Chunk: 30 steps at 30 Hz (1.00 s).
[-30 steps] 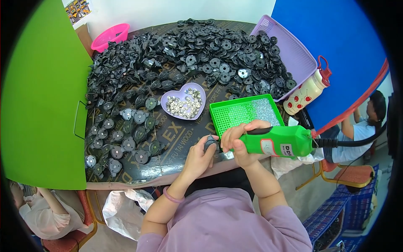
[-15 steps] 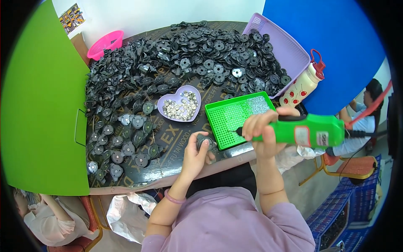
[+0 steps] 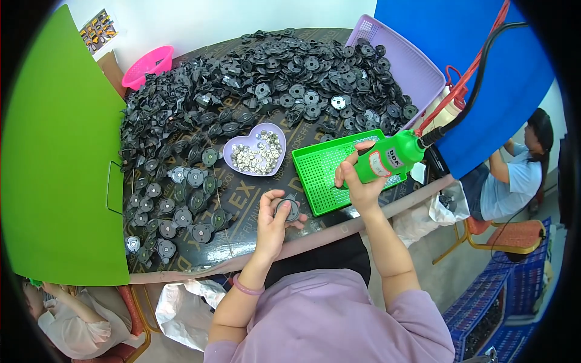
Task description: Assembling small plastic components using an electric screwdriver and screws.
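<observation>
My left hand (image 3: 270, 228) is closed around a round black plastic part (image 3: 293, 210), holding it just above the table's front edge. In my right hand (image 3: 363, 190) is a green electric screwdriver (image 3: 392, 160), its body tilted up to the right and its tip hidden by the hand. Under and behind it lies a green perforated tray (image 3: 315, 172); small silvery pieces show at its far right side, mostly covered by the tool. A purple heart-shaped dish (image 3: 232, 146) with many small round metal pieces (image 3: 257, 158) stands beyond my left hand.
Heaped black parts (image 3: 242, 78) cover the table's back, with loose round ones (image 3: 166, 228) at left. A pink basket (image 3: 148, 68), purple basket (image 3: 417, 66) and bottle (image 3: 445, 114) stand behind. Green (image 3: 60, 157) and blue (image 3: 466, 60) panels flank the table; a cord (image 3: 478, 91) runs upward. Two people sit nearby.
My right hand has turned the screwdriver from lying level to tilted upward, and moved slightly left. The cord now rises. My left hand has shifted slightly left with the black part.
</observation>
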Tool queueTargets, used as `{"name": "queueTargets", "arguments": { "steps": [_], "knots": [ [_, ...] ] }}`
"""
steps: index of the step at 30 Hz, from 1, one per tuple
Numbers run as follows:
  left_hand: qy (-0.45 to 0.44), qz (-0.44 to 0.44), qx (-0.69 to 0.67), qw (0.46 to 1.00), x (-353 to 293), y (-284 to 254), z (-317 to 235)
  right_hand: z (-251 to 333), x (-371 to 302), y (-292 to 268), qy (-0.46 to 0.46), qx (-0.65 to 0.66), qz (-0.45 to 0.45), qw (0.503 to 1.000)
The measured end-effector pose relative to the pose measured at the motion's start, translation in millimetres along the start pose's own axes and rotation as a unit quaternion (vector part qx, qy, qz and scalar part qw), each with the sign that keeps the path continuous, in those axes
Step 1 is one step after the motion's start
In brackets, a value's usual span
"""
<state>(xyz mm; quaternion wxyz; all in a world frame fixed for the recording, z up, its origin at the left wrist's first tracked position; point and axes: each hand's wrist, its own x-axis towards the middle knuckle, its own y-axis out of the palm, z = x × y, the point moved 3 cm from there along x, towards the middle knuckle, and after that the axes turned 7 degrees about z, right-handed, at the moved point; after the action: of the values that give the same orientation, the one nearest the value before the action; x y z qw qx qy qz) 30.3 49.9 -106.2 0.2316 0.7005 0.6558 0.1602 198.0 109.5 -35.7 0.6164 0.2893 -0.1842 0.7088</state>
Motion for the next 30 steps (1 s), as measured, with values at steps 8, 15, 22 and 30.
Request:
{"name": "queueTargets", "arguments": {
  "steps": [8,15,22,30],
  "knots": [
    [-0.023,0.049,0.140,0.989,0,-1,1,-3,-4,2,0.003,-0.007,0.001,1.000],
    [-0.020,0.054,0.173,0.983,-2,3,-1,28,-1,8,-0.042,0.022,0.010,0.999],
    [-0.007,0.065,0.194,0.979,0,4,-1,53,-12,42,-0.076,0.140,0.055,0.986],
    [-0.008,0.051,0.220,0.974,-2,5,-5,46,-17,53,-0.043,0.154,0.084,0.984]
  ]
}}
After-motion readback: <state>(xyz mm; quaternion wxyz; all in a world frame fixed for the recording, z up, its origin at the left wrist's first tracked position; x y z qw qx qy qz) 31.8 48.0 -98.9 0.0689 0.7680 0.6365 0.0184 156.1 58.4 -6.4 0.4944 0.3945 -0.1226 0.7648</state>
